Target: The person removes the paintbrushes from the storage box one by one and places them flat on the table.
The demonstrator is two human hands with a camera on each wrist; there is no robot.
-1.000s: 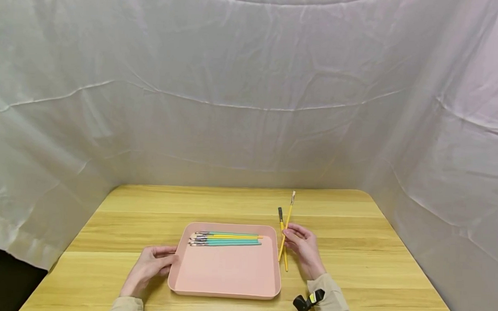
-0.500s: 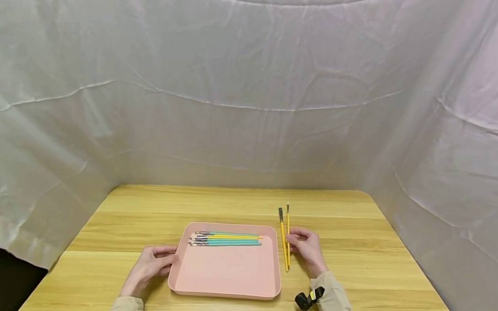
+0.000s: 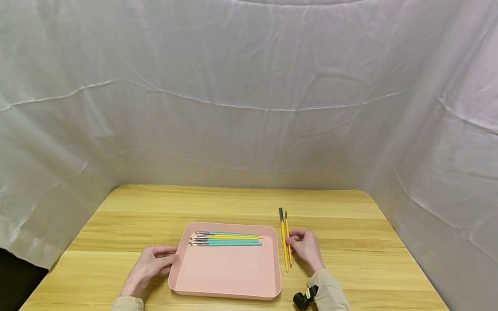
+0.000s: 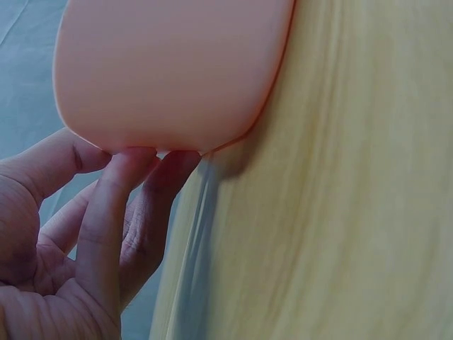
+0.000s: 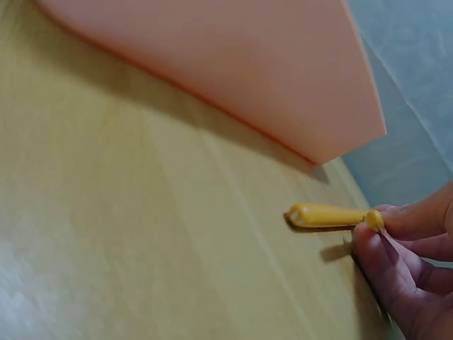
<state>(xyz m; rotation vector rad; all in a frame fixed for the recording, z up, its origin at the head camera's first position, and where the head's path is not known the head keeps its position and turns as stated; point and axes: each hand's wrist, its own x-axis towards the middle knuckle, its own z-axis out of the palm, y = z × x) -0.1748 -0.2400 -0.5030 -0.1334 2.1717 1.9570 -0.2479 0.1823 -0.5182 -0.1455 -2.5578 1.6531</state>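
Right hand pinches a slim yellow brush beside the pink tray

We take the pink tray (image 3: pixel 228 276) as landmark. Just right of it, the right hand (image 3: pixel 306 248) pinches the slim yellow brush (image 3: pixel 287 228) between thumb and fingertips; the fingers hide part of the handle. In the right wrist view we see the rounded handle end (image 5: pixel 374 219) at the fingertips, the rest of that shaft out of sight. We cannot tell whether this brush touches the table.

Between it and the tray lies the broad yellow brush (image 3: pixel 284 241), dark bristles pointing away from us, on the table (image 3: pixel 364 274).

Left of the tray, the left hand (image 3: pixel 149 264) has its fingers fairly straight, tips against the outer wall; we note no curl around the rim, though some fingertips are partly hidden.

Inside the tray, along its far side, we record teal brushes (image 3: pixel 233 243) and a yellow one (image 3: pixel 238 237), bristles to the left. They overlap, so we give no count.

Nearer us than the tray, both sleeves (image 3: pixel 330 295) are cut off by the frame. Behind it hangs pale cloth (image 3: pixel 253 137).
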